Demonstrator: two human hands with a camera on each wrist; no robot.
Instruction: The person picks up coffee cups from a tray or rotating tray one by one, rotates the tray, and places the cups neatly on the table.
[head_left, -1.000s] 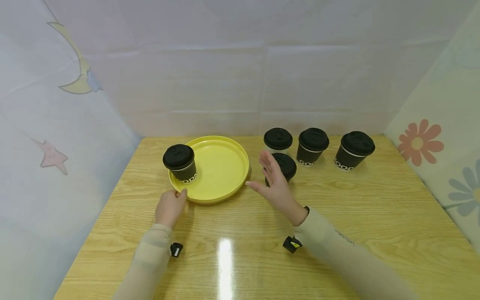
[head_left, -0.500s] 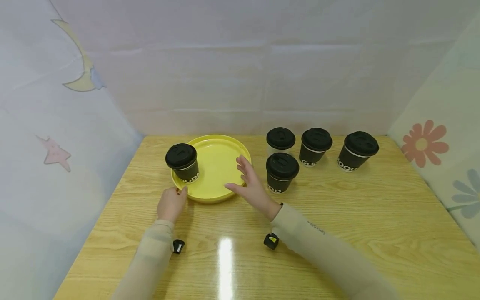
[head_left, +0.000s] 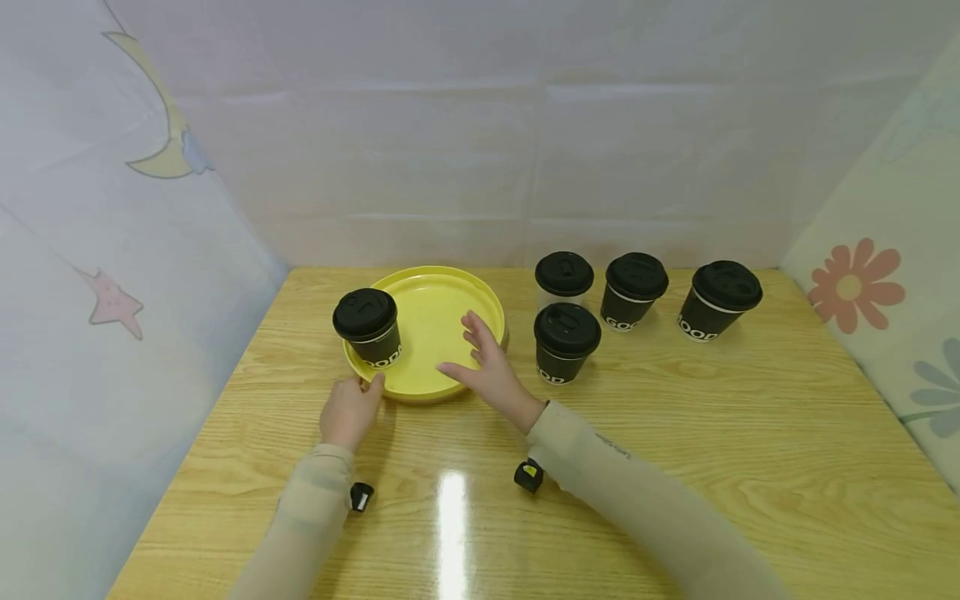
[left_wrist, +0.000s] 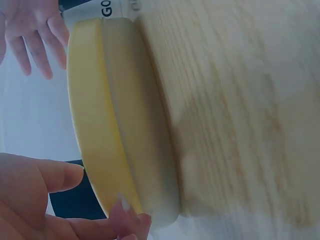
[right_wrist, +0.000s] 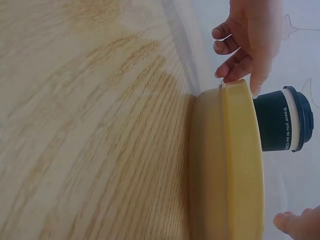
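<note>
A round yellow tray [head_left: 431,287] with a raised rim sits on the wooden table. One black lidded paper coffee cup [head_left: 367,327] stands upright on its left part. At the tray's front-left edge my left hand [head_left: 351,410] pinches the rim, thumb on the inside and curled fingers outside, as the right wrist view also shows. My right hand [head_left: 491,371] hovers over the tray's right side, fingers spread and holding nothing. To its right stands another black lidded cup [head_left: 564,342], apart from the hand.
Behind that cup stand a pale cup with a black lid [head_left: 564,279] and two more black cups, one in the middle [head_left: 633,292] and one farther right [head_left: 718,300]. A white cloth wall [head_left: 420,167] closes off the table's back edge.
My right hand has moved left, from beside the front cup to above the tray, fingers still spread. My left hand stays at the tray's rim. The cups keep their places.
</note>
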